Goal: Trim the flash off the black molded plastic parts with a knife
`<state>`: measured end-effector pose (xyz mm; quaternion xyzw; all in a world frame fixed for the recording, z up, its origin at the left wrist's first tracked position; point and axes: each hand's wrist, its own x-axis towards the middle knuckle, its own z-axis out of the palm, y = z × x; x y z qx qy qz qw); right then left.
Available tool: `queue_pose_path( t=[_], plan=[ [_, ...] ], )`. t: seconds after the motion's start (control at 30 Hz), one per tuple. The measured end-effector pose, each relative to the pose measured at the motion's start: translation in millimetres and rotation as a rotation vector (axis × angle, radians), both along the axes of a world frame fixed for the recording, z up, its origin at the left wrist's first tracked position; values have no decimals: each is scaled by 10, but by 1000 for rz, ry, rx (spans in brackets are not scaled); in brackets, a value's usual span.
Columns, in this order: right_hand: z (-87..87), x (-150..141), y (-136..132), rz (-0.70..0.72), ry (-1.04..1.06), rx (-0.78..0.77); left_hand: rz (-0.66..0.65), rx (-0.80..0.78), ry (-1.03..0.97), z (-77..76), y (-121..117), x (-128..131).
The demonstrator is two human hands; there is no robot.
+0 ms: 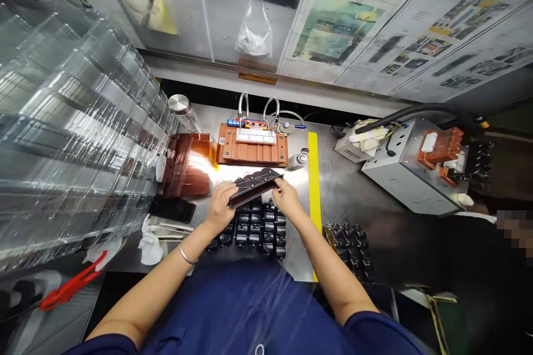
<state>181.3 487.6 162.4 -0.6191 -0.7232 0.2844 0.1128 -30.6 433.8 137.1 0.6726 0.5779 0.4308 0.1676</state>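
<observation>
The left hand [219, 205] and the right hand [287, 199] held a long, dark moulded part [254, 186] between them, each closed on one end, with the part slightly tilted. Both hands and the part were just in front of an orange fixture [252, 147], on the person's side. A silver bangle [187, 255] circled the left wrist.

Farther in front of the fixture, directly beneath the hands, stood rows of black moulded blocks [258, 227]. A second cluster of black blocks [350, 247] lay farther right of the fixture, beyond a strip of yellow tape [314, 194] running just right of it.

Two looped steel hoses [256, 108] rose from the fixture's far edge. Just left of the fixture sat a brown block [185, 166], with a glass jar [183, 113] beyond it. Left of the fixture and nearer the person lay a phone [172, 209], thin metal tools [175, 227] and a white cloth [150, 247]. Well left of the fixture rose a stack of clear plastic trays [75, 122]. Well right of it stood a metal box [410, 166] with an orange block on top. Behind the fixture hung a plastic bag [254, 30].
</observation>
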Motion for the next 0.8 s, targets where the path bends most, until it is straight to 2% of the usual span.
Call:
queue_pose_path(
  t=[0.07,0.13,0.2,0.23,0.27,0.3,0.33,0.4,0.5,0.6,0.7,0.8],
  plan=[
    [90,-222,-303,66,-15,-43,-56,75,36,80,-94,-12],
    [144,-419,-556,273,83,-122,-89,91,24,144,-169,-32],
    [148,-513,-632,465,239,-234,-26,4,-59,195,-246,-87],
    [128,-514,-579,466,270,-259,70,-87,-132,218,-285,-134],
    [92,-490,-471,406,260,-261,201,-207,-245,241,-321,-192],
    [41,-450,-318,252,179,-206,344,-333,-385,263,-354,-259],
    [-25,-407,-142,166,116,-165,470,-448,-532,285,-383,-330],
    [-196,-353,204,104,21,-141,607,-594,-788,330,-429,-463],
    [-489,-430,505,94,-105,-182,586,-642,-952,401,-491,-578],
    [-692,-608,529,98,-186,-202,567,-653,-1038,466,-554,-583],
    [-707,-627,489,80,-197,-129,545,-664,-1116,506,-588,-553],
    [-550,-324,532,-26,-166,42,545,-664,-1183,511,-569,-540]
  ],
)
